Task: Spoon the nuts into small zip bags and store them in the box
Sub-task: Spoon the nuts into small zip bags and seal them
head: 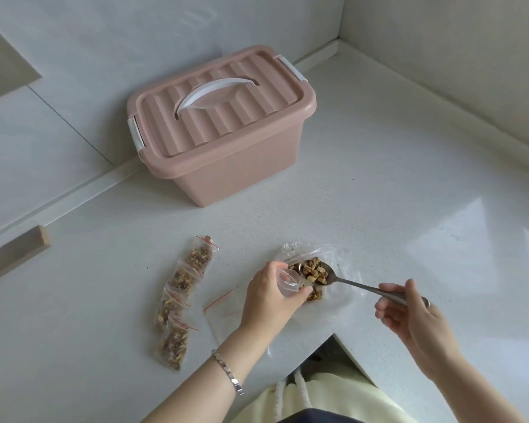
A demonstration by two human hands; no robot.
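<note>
The left hand [269,297] holds a small zip bag [289,280] just above the table [409,178], its fingers [303,293] curled round the bag and pinching its mouth open toward the spoon [342,280]. The spoon's bowl, heaped with nuts [315,271], sits right at that mouth. The right hand [409,312] pinches the handle's far end between thumb and fingertips, the other fingers loosely curled.

To do this step well, the mouth probably needs to stay wide and angled under the bowl. The spoon's tip should go inside before it tilts, and slowly, since the heap looks broader than the opening and pieces could spill.

Four filled bags [180,300] lie in an overlapping row at the left, each holding nuts. The pink box [226,141] stands farther back, well apart, lid on. One empty bag [223,306] lies flat beside the left wrist. Under the spoon, a loose clear plastic bag [336,254] holds the remaining nuts.
</note>
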